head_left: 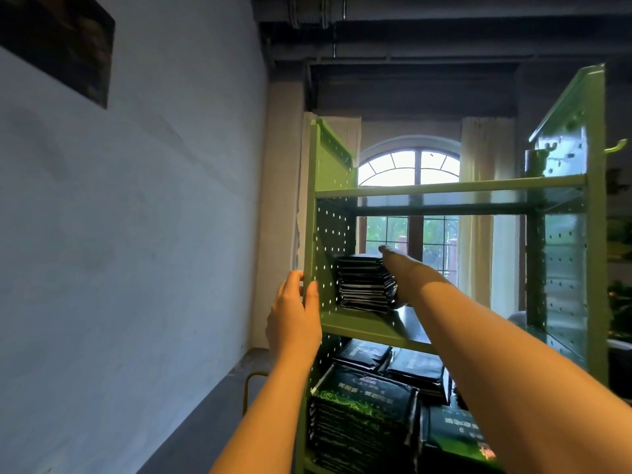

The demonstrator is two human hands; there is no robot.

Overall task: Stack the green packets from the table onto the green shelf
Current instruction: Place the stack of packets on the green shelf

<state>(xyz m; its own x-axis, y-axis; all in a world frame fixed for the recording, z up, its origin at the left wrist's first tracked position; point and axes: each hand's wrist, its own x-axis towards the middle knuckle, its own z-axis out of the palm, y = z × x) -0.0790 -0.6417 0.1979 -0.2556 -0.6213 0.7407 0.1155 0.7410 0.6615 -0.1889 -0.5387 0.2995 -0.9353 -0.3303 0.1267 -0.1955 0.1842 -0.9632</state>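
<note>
A green metal shelf unit [369, 328] with perforated side panels stands in front of me. On its middle board sits a pile of dark green packets [362, 283], pushed against the left panel. My right hand [393, 268] reaches in along the pile's right side, fingers against its edge; whether they curl round packets is hidden. My left hand [294, 313] grips the front edge of the left side panel, thumb inside and fingers outside. The board below holds several more stacks of green packets [369, 405].
The top board [444, 189] is bare, and the right side panel [564, 268] closes the shelf on that side. A pale wall [136, 217] runs along the left. An arched window [410, 172] shows behind the shelf. A yellow chair frame [251, 388] stands low left.
</note>
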